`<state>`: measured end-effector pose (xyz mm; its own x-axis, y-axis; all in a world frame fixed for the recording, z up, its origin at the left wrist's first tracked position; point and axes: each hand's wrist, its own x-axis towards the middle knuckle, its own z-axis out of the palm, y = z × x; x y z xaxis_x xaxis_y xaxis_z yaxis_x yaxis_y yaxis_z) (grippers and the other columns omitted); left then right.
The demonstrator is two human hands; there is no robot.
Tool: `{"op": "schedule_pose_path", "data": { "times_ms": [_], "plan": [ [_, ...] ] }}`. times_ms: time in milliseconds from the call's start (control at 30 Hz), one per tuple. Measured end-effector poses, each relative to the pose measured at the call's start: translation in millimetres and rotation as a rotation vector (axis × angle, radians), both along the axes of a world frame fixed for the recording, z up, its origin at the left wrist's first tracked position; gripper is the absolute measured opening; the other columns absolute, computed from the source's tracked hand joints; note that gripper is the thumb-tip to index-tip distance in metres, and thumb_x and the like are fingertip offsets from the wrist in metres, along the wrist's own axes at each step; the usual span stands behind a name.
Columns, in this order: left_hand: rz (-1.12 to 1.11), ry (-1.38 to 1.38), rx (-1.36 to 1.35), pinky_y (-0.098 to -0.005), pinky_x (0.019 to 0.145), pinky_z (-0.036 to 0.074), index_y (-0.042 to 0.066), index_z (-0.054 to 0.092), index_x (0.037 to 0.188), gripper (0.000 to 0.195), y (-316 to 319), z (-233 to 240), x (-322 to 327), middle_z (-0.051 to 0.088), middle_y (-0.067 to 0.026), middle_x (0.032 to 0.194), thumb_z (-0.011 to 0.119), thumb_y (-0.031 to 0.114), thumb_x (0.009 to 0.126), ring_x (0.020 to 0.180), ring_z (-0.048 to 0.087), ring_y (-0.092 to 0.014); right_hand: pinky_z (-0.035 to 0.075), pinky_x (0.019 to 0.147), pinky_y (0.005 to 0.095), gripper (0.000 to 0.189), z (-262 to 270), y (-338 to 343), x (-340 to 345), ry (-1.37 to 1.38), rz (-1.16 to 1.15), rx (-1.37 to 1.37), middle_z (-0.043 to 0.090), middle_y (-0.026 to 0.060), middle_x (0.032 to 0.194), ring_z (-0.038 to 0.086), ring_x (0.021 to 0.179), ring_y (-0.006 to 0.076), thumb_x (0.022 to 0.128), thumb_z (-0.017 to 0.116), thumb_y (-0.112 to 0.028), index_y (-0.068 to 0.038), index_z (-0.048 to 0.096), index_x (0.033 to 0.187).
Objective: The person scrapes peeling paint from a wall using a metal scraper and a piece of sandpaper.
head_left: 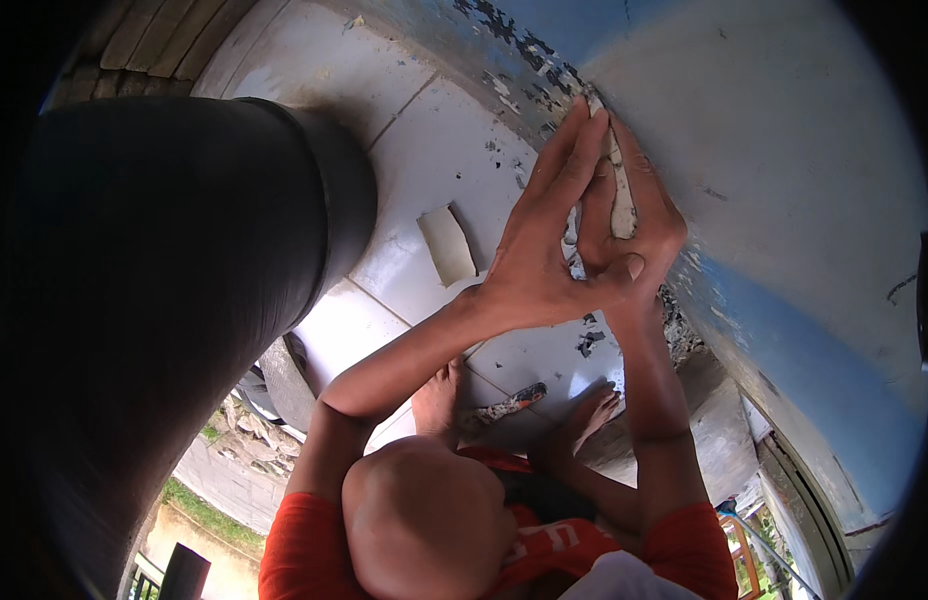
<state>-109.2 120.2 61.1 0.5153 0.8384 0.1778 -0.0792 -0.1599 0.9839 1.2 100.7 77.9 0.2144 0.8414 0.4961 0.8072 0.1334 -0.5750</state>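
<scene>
My right hand (647,217) grips a narrow, pale tool crusted with paint or filler (623,202), held between its fingers. Over it lies my left hand (535,255), its long fingers pressed together along the tool's far end and its thumb across the back of my right hand. The fingertips of both hands meet near the wall's lower part (527,60), where dark and pale paint is flaking. The tool's tip is mostly hidden. A curled piece of pale sheet, perhaps sandpaper (447,246), rests on the white floor tiles (396,184), left of my hands.
A thick dark pillar (201,225) stands at left. Paint flakes (590,341) are scattered on the tiles. Another paint-spattered tool (512,401) lies between my bare feet. The blue and grey wall (771,150) rises at right. A blue-ended pole (764,547) shows at lower right.
</scene>
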Motion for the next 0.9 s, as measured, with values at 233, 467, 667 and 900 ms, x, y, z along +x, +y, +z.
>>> {"op": "schedule_pose_path", "data": {
  "times_ms": [233,467,667,900],
  "plan": [
    [-0.018,0.013,0.116,-0.047,0.112,0.024,-0.002,0.014,0.15,0.102,-1.8,-6.4,1.7,0.015,-0.0263,0.154,0.072,0.028,0.072,0.143,0.018,-0.04,0.056,0.068,0.0356,0.042,0.2,-8.8,0.3,0.019,-0.047,-0.098,0.068,0.0193,0.098,0.071,0.084,0.0299,0.082,0.058,-0.002,0.0,0.059,0.125],
    [-0.077,0.005,0.079,-0.0452,0.112,0.025,-0.002,0.011,0.151,0.104,0.7,-6.1,3.2,0.012,-0.0256,0.155,0.073,0.025,0.071,0.144,0.017,-0.039,0.054,0.062,0.0334,0.042,-5.0,-7.9,0.6,0.072,-0.073,-0.047,0.067,0.0156,0.087,0.068,0.071,0.0251,0.081,0.059,-0.003,-0.001,0.061,0.123],
    [-0.012,-0.046,0.036,-0.0468,0.113,0.023,-0.001,0.013,0.151,0.103,7.7,-6.7,-2.5,0.013,-0.0256,0.155,0.072,0.024,0.07,0.144,0.017,-0.04,0.054,0.063,0.0353,0.04,-6.6,0.3,-5.1,0.051,-0.041,-0.039,0.067,0.0182,0.092,0.07,0.075,0.028,0.083,0.057,-0.003,0.001,0.06,0.122],
    [-0.04,-0.011,0.102,-0.0476,0.113,0.022,-0.001,0.014,0.15,0.102,8.4,-6.9,-1.0,0.014,-0.0259,0.154,0.071,0.023,0.069,0.144,0.016,-0.041,0.053,0.073,0.0356,0.04,1.5,-2.5,-9.4,0.094,-0.108,-0.122,0.067,0.0195,0.102,0.068,0.089,0.0293,0.085,0.055,-0.006,0.001,0.059,0.124]
  ]
}}
